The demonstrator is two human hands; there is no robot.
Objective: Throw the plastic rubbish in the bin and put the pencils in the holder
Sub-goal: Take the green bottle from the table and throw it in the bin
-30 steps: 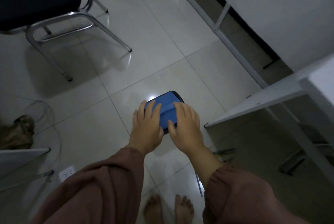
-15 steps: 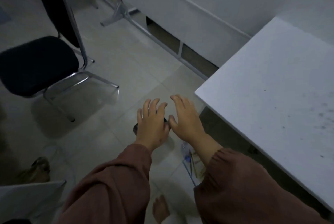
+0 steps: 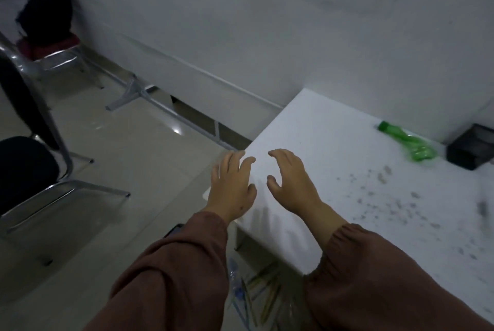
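Note:
My left hand [image 3: 232, 186] hovers over the near left corner of the white table [image 3: 334, 148], fingers spread and holding nothing. My right hand [image 3: 292, 181] is beside it above the tabletop, fingers apart and empty too. A crushed green plastic bottle [image 3: 407, 144] lies on the table at the far right. Next to it stands a black mesh holder [image 3: 471, 150]. Several pencils [image 3: 267, 293] lie on the floor under the table's front edge, between my sleeves, beside a clear plastic bottle [image 3: 235, 281]. Just the dark edge of the bin [image 3: 173, 229] shows behind my left sleeve.
A black chair with a chrome frame [image 3: 34, 170] stands on the tiled floor at the left. A second chair [image 3: 50, 44] with dark things piled on it is at the far left by the wall. A metal desk leg [image 3: 139, 98] runs along the wall.
My view has swung up from the floor to the table. Both hands left the blue-lidded bin and rose to the table corner, empty. The green bottle and holder came into view.

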